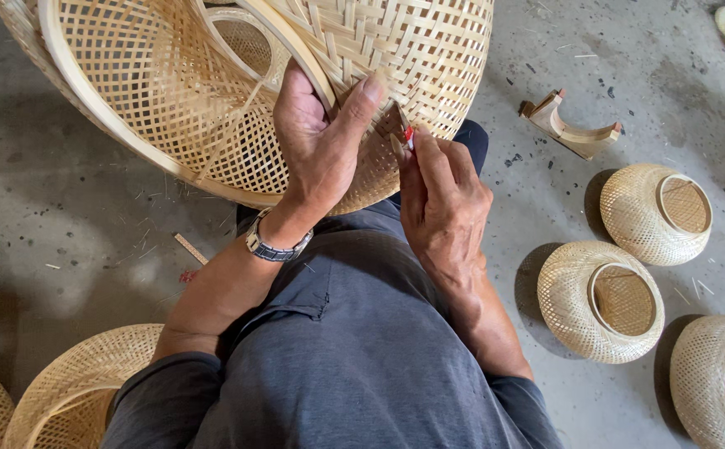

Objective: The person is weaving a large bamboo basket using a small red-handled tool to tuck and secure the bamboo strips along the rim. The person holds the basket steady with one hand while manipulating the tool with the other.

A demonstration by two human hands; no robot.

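Over the person's lap, tilted against the knees, rests a large woven bamboo basket (213,108), dome-shaped, its open lattice pale and dry-looking; a flat bent-wood hoop forms the rim, and a smaller ring sits deep inside. Left hand (321,141) grips the rim, fingers hidden within and thumb pressed flat over the weave; right hand (441,195) pinches a small red-tipped tool (408,135) against the basket's edge just beside that thumb, though what kind of tool it is I cannot tell. A metal wristwatch (275,248) circles the left wrist. I judge the basket light for its size, springy in the lattice yet stiff at the hoop, so the rim is the sound place to hold; the thin strips look liable to split or snag. On the concrete floor (96,208) lie bamboo slivers; to the right sit smaller finished woven baskets (604,303), rounded and tightly plaited, and a curved wooden block (570,125) farther off.
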